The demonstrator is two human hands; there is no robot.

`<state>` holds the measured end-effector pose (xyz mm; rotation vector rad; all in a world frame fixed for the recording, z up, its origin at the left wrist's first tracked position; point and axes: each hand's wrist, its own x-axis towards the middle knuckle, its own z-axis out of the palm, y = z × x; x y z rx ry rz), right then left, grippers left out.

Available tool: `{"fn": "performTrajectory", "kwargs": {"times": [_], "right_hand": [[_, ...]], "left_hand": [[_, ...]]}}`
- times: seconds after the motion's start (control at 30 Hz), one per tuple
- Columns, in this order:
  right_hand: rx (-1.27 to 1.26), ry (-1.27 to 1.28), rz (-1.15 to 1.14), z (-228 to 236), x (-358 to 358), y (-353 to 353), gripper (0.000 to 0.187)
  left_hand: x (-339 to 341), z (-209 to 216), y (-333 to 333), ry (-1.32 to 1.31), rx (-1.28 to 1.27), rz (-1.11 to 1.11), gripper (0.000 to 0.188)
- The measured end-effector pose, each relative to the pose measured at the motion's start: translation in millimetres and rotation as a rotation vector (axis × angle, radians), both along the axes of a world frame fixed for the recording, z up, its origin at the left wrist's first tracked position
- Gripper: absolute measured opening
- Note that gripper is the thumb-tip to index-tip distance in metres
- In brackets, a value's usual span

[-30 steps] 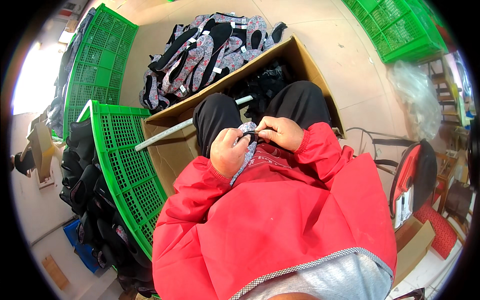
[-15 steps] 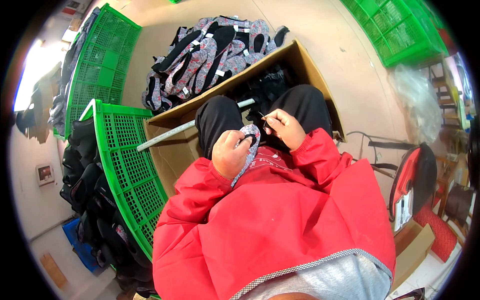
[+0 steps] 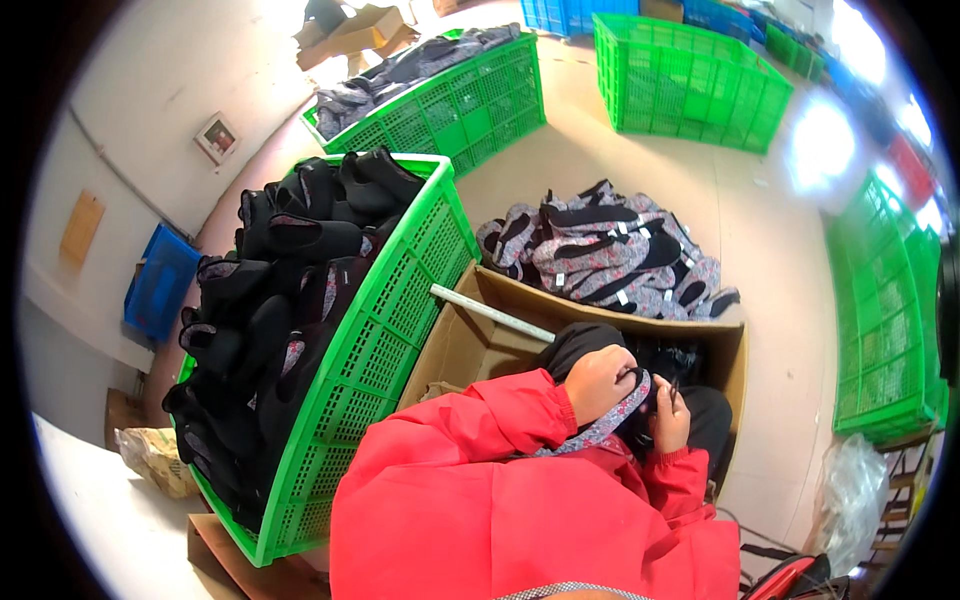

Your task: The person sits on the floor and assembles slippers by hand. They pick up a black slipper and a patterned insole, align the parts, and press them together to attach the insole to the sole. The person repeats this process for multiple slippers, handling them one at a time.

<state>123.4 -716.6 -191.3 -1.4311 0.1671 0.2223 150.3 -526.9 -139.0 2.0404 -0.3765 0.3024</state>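
My left hand (image 3: 600, 385) is closed on a floral fabric slipper (image 3: 613, 418), grey with red patterning and a dark inside, held over my lap. Close beside it, my right hand (image 3: 671, 420) is closed round a small dark tool with a thin point (image 3: 674, 388); it looks like thread snips, but most of it is hidden by the fingers. Beneath the hands, an open cardboard box (image 3: 480, 335) surrounds my knees, with dark items partly visible in it. A pale rod (image 3: 495, 313) lies across the box.
At my left stands a green crate (image 3: 375, 350) heaped with black slippers (image 3: 300, 240). A pile of floral slippers (image 3: 610, 250) lies on the floor beyond the box. More green crates (image 3: 690, 85) stand farther off, and a clear plastic bag (image 3: 850, 490) is at the right.
My view has swung left, so the scene sits farther right and the crate of black slippers shows more fully. Both hands keep their hold; the right hand is closer to the slipper.
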Motion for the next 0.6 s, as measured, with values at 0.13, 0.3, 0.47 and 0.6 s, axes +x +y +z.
{"fn": "performTrajectory", "kwargs": {"times": [0.13, 0.3, 0.47, 0.6], "right_hand": [[0.022, -0.272, -0.002, 18.8, 10.4, 23.7, 0.043], [-0.005, -0.388, -0.057, 27.8, 23.3, 25.8, 0.053], [-0.145, -0.424, -0.169, 18.8, 40.7, 17.1, 0.047], [-0.105, -0.358, -0.153, 42.2, 38.0, 20.2, 0.044]], "left_hand": [[15.2, 12.5, -7.0, -0.189, 0.127, -0.021, 0.015], [28.4, 46.9, -23.0, -0.065, 0.240, -0.104, 0.021], [19.9, 61.2, -40.4, -0.165, 0.209, -0.225, 0.019], [13.0, 68.6, -34.9, -0.375, 0.348, -0.127, 0.022]]}}
